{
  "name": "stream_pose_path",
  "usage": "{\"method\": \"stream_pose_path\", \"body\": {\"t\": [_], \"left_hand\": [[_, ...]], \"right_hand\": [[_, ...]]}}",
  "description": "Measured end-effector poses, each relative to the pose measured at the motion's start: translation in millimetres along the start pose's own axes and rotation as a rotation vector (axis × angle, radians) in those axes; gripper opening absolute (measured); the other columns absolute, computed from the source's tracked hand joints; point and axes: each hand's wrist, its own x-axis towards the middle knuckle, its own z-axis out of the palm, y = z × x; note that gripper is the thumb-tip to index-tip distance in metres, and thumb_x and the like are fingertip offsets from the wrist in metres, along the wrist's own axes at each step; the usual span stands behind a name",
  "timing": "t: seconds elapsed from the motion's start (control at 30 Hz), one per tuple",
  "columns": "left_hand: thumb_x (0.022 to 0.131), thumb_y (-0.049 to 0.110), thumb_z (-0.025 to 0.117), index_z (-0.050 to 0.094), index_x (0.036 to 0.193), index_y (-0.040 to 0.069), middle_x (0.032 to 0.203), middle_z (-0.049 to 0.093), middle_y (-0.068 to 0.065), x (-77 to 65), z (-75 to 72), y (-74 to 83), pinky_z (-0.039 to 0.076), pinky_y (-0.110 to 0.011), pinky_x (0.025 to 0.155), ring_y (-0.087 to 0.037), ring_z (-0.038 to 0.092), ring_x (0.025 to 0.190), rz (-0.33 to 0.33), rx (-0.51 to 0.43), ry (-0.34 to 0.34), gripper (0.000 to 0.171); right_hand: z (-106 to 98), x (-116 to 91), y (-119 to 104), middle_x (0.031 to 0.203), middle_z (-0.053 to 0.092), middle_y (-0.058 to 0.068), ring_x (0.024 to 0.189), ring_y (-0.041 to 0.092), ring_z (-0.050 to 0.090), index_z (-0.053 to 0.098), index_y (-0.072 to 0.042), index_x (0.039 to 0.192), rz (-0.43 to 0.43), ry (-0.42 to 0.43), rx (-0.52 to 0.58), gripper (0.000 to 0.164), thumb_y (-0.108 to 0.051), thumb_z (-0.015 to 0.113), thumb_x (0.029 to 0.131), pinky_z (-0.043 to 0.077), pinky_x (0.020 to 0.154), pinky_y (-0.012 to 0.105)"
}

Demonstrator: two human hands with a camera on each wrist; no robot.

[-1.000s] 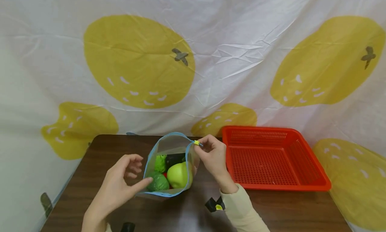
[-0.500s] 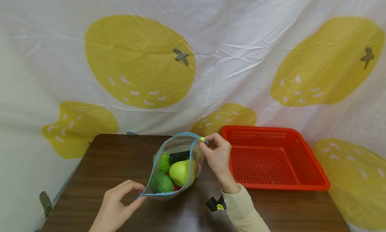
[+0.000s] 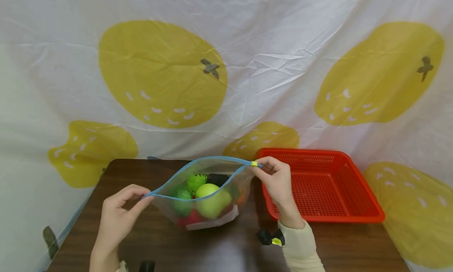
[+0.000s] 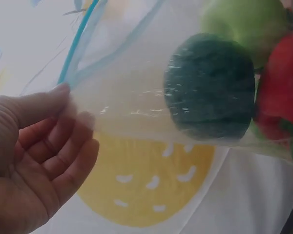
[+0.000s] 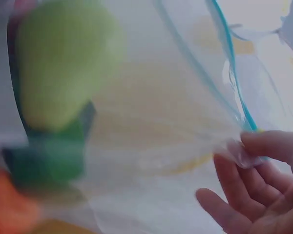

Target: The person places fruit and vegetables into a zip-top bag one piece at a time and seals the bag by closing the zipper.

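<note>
A clear zip bag (image 3: 214, 157) with blue zip edges hangs between my hands, its mouth stretched sideways and partly apart. My left hand (image 3: 115, 219) pinches its left corner between thumb and fingers. At the right corner, next to the yellow slider (image 3: 254, 164), my right hand (image 3: 277, 181) pinches the bag. Inside lie a pear-shaped yellow-green fruit (image 5: 68, 63), a round dark green piece (image 4: 210, 87), a bumpy bright green piece (image 3: 196, 182), a black piece (image 3: 217, 180), a red piece (image 4: 283, 78) and an orange one (image 5: 12, 204). The pale label (image 3: 214, 220) shows near the bottom.
A red plastic basket (image 3: 378, 215) with a perforated base stands on the right of the brown wooden table (image 3: 212, 256). Behind the table hangs a white cloth (image 3: 269, 79) printed with yellow fruit. Black wrist gear (image 3: 265, 237) shows near the right sleeve.
My left hand, first beside the bag, took its left corner and then rose leftward. My right hand moved right with the slider end. The bag's mouth became wider and narrower front to back.
</note>
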Motion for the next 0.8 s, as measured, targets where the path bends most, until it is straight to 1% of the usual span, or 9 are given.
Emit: {"method": "stream_pose_path", "body": {"t": [0.17, 0.27, 0.37, 0.43, 0.53, 0.57, 0.6, 0.7, 0.8], "left_hand": [[0.076, -0.020, 0.064, 0.062, 0.082, -0.010, 0.081, 0.064, 0.000, 11.5, 5.2, 0.7, 0.042, -0.013, 0.058, -0.005, 0.054, 0.066, 0.017, -0.243, 0.059, 0.012], [0.078, -0.019, 0.062, 0.062, 0.083, -0.011, 0.080, 0.063, -0.005, 15.9, 9.0, 3.3, 0.043, -0.014, 0.057, -0.007, 0.055, 0.066, 0.042, -0.334, 0.071, 0.010], [0.079, -0.022, 0.059, 0.061, 0.082, -0.013, 0.076, 0.063, -0.008, 18.9, 12.2, 5.5, 0.047, -0.016, 0.061, -0.010, 0.058, 0.066, 0.048, -0.387, 0.081, 0.010], [0.080, -0.022, 0.057, 0.059, 0.082, -0.014, 0.072, 0.062, -0.007, 20.4, 14.1, 6.7, 0.049, -0.017, 0.061, -0.011, 0.059, 0.064, 0.017, -0.373, 0.099, 0.009], [0.081, -0.022, 0.055, 0.058, 0.081, -0.014, 0.067, 0.060, -0.002, 21.5, 15.3, 8.0, 0.048, -0.017, 0.059, -0.010, 0.057, 0.061, -0.071, -0.285, 0.122, 0.008], [0.082, -0.021, 0.055, 0.058, 0.082, -0.014, 0.066, 0.060, 0.000, 21.8, 15.6, 7.9, 0.048, -0.017, 0.059, -0.010, 0.057, 0.060, -0.100, -0.257, 0.123, 0.007], [0.082, -0.020, 0.055, 0.057, 0.082, -0.014, 0.066, 0.059, 0.001, 22.2, 16.0, 7.3, 0.048, -0.017, 0.059, -0.009, 0.057, 0.060, -0.124, -0.239, 0.121, 0.007], [0.082, -0.020, 0.055, 0.057, 0.083, -0.013, 0.065, 0.059, 0.000, 25.2, 17.4, 3.3, 0.048, -0.017, 0.059, -0.010, 0.057, 0.060, -0.148, -0.230, 0.120, 0.007], [0.082, -0.018, 0.057, 0.059, 0.083, -0.012, 0.065, 0.059, -0.003, 29.6, 20.7, -1.0, 0.049, -0.017, 0.059, -0.011, 0.056, 0.059, -0.180, -0.241, 0.143, 0.007]], "right_hand": [[-25, -1, 1, 0.069, 0.066, -0.003, 0.062, 0.011, 0.060, 0.064, 0.012, 0.086, 0.009, -0.090, -0.023, 0.009, 0.007, 0.067, 0.080, 0.051, 0.061, 0.025], [-37, -4, -2, 0.066, 0.065, -0.002, 0.059, 0.013, 0.060, 0.065, 0.010, 0.085, 0.030, -0.129, -0.010, 0.006, 0.008, 0.067, 0.080, 0.052, 0.062, 0.026], [-46, -8, -4, 0.067, 0.065, 0.000, 0.059, 0.013, 0.061, 0.067, 0.003, 0.084, 0.048, -0.179, 0.034, 0.007, 0.008, 0.066, 0.080, 0.054, 0.062, 0.028], [-50, -11, -4, 0.069, 0.066, 0.000, 0.060, 0.013, 0.063, 0.068, -0.003, 0.083, 0.060, -0.218, 0.064, 0.012, 0.008, 0.065, 0.081, 0.055, 0.062, 0.030], [-52, -13, -1, 0.071, 0.066, -0.001, 0.061, 0.012, 0.063, 0.069, -0.008, 0.084, 0.076, -0.263, 0.084, 0.016, 0.007, 0.065, 0.082, 0.055, 0.061, 0.030], [-52, -13, 1, 0.072, 0.066, 0.000, 0.061, 0.013, 0.063, 0.069, -0.008, 0.084, 0.082, -0.269, 0.089, 0.015, 0.007, 0.065, 0.082, 0.055, 0.061, 0.030], [-51, -13, 3, 0.072, 0.066, 0.000, 0.061, 0.013, 0.063, 0.068, -0.006, 0.085, 0.087, -0.269, 0.093, 0.014, 0.007, 0.065, 0.082, 0.055, 0.061, 0.030], [-50, -12, 8, 0.071, 0.066, 0.001, 0.062, 0.014, 0.063, 0.068, -0.003, 0.085, 0.108, -0.247, 0.092, 0.010, 0.006, 0.065, 0.082, 0.055, 0.062, 0.032], [-48, -10, 12, 0.070, 0.065, 0.002, 0.062, 0.014, 0.064, 0.069, -0.004, 0.085, 0.131, -0.209, 0.091, 0.008, 0.004, 0.066, 0.082, 0.055, 0.063, 0.032]]}}
